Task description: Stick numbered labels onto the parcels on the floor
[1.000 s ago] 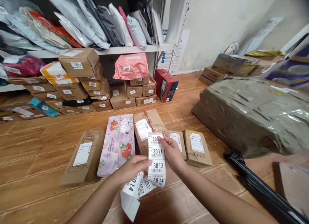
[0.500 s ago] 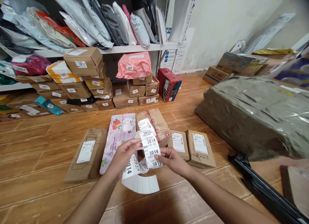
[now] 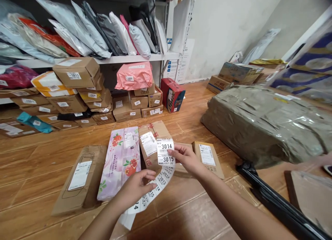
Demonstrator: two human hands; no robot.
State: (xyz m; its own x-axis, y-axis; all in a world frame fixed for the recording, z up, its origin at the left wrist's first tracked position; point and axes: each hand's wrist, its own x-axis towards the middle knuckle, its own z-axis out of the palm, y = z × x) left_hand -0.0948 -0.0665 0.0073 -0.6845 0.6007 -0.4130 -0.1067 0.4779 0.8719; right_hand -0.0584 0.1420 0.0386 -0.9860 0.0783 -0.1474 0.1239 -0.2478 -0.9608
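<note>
Right hand: the right hand pinches the upper end of a white paper strip of numbered barcode labels between thumb and fingertips, holding it upright so that 3014 and 3015 face the camera.
Left hand: the left hand is curled around the lower run of the same strip, which bends down and trails off below the wrist.
Where the strip is: in the air between both hands, above the parcels on the floor and touching none of them.
Handling: it looks featherlight, limp and thin, likely glossy on its backing and quick to crease or tear. The side edges beside the top label seem the safest hold.
Just beneath: a pink floral plastic mailer, a brown cardboard box sealed with red-printed tape, a flat kraft cardboard envelope and a small brown carton lie side by side on the wood-plank floor.
Further out: a large olive plastic-wrapped bundle sits to the right. Labelled cartons are stacked under a white shelf crammed with grey poly mailers.
</note>
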